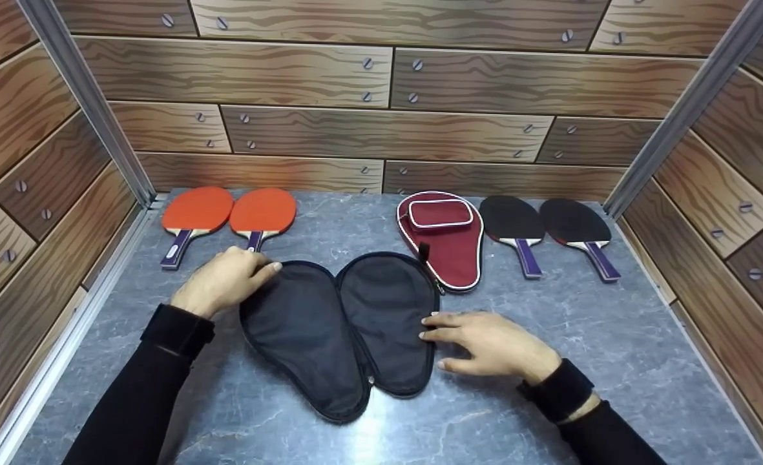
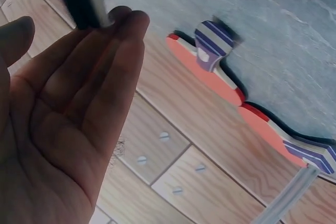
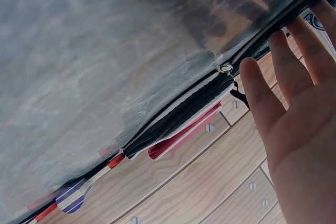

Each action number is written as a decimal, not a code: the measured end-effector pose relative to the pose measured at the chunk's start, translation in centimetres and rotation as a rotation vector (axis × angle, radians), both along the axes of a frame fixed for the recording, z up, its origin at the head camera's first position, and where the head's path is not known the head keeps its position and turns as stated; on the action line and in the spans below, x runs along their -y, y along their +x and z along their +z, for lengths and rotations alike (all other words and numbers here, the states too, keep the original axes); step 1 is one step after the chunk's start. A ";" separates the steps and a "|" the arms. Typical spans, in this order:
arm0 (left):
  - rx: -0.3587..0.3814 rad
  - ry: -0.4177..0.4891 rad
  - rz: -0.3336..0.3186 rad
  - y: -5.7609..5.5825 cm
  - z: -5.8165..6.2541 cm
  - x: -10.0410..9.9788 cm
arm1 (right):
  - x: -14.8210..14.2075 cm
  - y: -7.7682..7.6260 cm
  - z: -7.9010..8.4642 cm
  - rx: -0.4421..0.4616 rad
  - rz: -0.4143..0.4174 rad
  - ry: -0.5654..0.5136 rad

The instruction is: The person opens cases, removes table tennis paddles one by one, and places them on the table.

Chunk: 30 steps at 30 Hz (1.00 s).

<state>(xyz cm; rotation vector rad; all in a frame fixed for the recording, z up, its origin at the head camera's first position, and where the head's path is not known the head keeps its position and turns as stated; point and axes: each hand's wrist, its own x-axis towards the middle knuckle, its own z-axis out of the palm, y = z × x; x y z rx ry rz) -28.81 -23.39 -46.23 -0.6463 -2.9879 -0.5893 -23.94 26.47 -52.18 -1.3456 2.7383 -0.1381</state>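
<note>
A bat-shaped paddle case (image 1: 297, 336) lies unzipped and spread out, its two black lining halves facing up. My left hand (image 1: 229, 281) is at the upper left edge of the left half, with the thumb over the lining. In the left wrist view, that hand's straight fingers (image 2: 113, 72) meet a dark edge, thumb held apart. Relaxed and spread, my right hand (image 1: 494, 342) has its fingertips on the right half's outer edge. Behind that half, a closed red paddle case (image 1: 449, 248) with white piping lies pocket up; its zipper pull (image 3: 226, 68) shows in the right wrist view.
Two orange-faced table tennis paddles (image 1: 197, 210) (image 1: 263, 212) lie at the back left, one handle partly behind my left hand. Two black-faced paddles (image 1: 512, 216) (image 1: 575, 219) lie at the back right. Wood-patterned panels (image 1: 303, 132) and metal posts (image 1: 87, 97) enclose the grey marbled table (image 1: 226, 426).
</note>
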 end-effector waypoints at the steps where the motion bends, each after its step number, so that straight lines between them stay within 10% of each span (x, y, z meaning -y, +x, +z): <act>1: -0.006 0.008 -0.003 0.0 0.1 -0.1 | 0.0 0.0 0.0 -0.003 0.000 0.002; 30: 0.007 0.408 -0.097 0.3 0.3 -3.7 | 0.6 0.2 0.0 -0.023 0.002 0.007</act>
